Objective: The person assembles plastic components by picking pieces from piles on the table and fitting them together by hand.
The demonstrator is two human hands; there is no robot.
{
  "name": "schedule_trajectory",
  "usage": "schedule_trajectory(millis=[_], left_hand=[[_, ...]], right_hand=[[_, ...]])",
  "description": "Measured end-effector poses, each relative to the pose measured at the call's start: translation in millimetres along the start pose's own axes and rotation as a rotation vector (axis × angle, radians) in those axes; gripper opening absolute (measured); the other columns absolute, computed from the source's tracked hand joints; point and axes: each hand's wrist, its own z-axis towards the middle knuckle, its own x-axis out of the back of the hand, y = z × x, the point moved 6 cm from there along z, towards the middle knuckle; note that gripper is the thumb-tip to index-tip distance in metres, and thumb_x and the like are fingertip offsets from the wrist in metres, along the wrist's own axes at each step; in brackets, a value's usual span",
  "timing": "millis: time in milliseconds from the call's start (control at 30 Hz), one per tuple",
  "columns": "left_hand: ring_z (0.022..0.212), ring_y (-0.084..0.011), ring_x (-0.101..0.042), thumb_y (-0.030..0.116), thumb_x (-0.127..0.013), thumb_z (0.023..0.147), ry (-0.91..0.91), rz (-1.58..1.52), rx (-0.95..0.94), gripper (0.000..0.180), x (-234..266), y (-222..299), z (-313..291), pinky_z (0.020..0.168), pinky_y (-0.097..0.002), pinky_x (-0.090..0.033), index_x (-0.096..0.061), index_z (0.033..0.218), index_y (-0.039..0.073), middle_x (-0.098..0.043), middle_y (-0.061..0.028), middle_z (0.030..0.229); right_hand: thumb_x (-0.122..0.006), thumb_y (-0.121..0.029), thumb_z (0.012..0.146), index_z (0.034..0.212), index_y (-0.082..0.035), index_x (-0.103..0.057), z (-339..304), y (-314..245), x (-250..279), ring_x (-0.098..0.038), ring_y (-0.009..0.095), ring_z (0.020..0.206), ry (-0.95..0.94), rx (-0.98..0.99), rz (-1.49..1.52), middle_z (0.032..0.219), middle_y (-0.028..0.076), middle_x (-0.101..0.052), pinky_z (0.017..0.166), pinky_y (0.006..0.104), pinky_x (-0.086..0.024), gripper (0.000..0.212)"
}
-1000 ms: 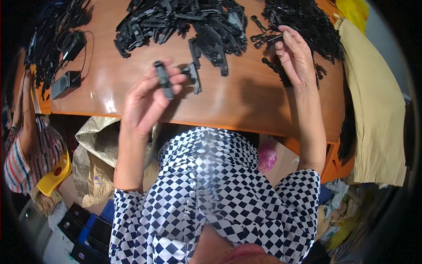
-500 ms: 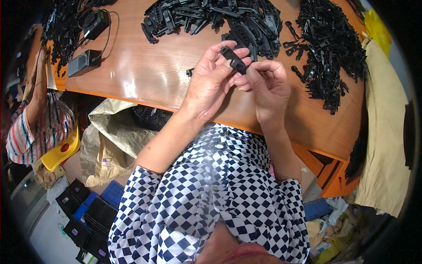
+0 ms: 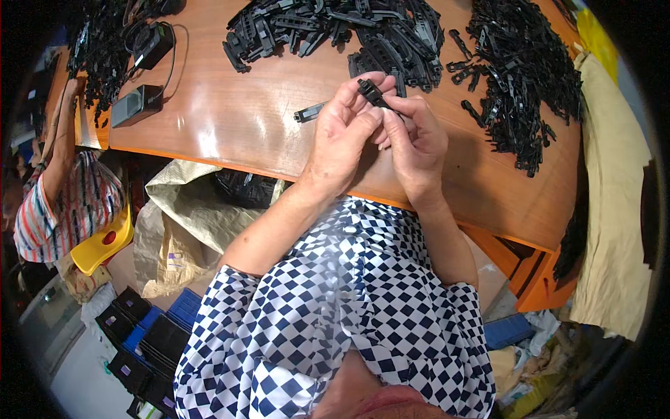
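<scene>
A small black plastic part (image 3: pixel 373 93) is held between my two hands, above the near edge of the wooden table (image 3: pixel 230 126). My left hand (image 3: pixel 342 133) is closed on it, thumb against the lower side and fingers behind. My right hand (image 3: pixel 417 143) pinches its lower right end, which is partly hidden by the fingers. Just left of my left hand, a long black part (image 3: pixel 309 112) lies alone on the tabletop. Beyond my hands spreads a pile of long black plastic parts (image 3: pixel 279 29).
A heap of smaller black parts (image 3: pixel 516 84) covers the right side. At left are a grey-black box (image 3: pixel 136 105), a corded black device (image 3: pixel 152 45) and another dark heap (image 3: pixel 98 56). A person in a striped shirt (image 3: pixel 70 202) sits there. An open sack (image 3: pixel 185 188) hangs below the edge.
The held part has turned, now showing its ridged, notched side. My right fingers have closed in nearer to my left hand. More of the lone part on the table shows.
</scene>
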Motion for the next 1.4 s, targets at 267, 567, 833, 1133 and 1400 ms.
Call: schedule_trajectory(millis=[267,567,833,1133,1400], left_hand=[[0.1,-0.0192,-0.061,0.009,-0.053,0.094,0.043,0.097,0.05,0.027,4,-5,0,0.088,-0.0318,-0.05,-0.051,0.119,0.0,-0.06,-0.0158,0.115],[0.1,-0.0148,-0.059,0.008,-0.054,0.093,-0.11,0.209,-0.055,0.023,-5,13,-7,0.086,-0.0261,-0.048,-0.054,0.114,-0.001,-0.062,-0.0122,0.112],[0.104,-0.0218,-0.06,0.011,-0.056,0.092,-0.204,0.23,-0.104,0.023,-12,16,-16,0.094,-0.0353,-0.046,-0.055,0.111,-0.001,-0.063,-0.0149,0.109],[0.092,-0.023,-0.063,0.013,-0.053,0.094,-0.074,0.0,-0.1,0.013,33,54,-9,0.084,-0.0334,-0.051,-0.058,0.095,0.001,-0.064,-0.0128,0.093],[0.081,-0.0184,-0.063,0.011,-0.069,0.08,0.011,1.517,-0.357,0.022,68,82,-18,0.07,-0.0288,-0.05,-0.062,0.098,0.001,-0.065,-0.0077,0.091]], right_hand=[[-0.06,-0.001,0.087,0.097,-0.001,-0.058,-8,13,-1,-0.057,0.007,0.063,-0.057,-0.205,0.254,0.083,0.003,-0.058,0.053,0.0201,-0.047,0.01],[-0.071,-0.014,0.082,0.115,0.003,-0.053,-11,10,9,-0.061,0.013,0.082,-0.271,-0.228,0.214,0.098,0.009,-0.062,0.072,0.0258,-0.05,0.041],[-0.069,-0.007,0.082,0.108,0.003,-0.058,-19,-3,8,-0.06,0.009,0.079,-0.177,-0.223,0.299,0.091,0.006,-0.063,0.065,0.0222,-0.05,0.03],[-0.075,-0.012,0.073,0.113,-0.002,-0.056,-14,-15,59,-0.056,0.026,0.099,-0.087,0.373,-0.389,0.11,0.015,-0.057,0.084,0.0368,-0.046,0.045],[-0.07,-0.019,0.078,0.103,-0.006,-0.061,13,6,105,-0.046,0.028,0.119,0.029,0.412,-1.528,0.12,0.01,-0.053,0.092,0.044,-0.04,0.029]])
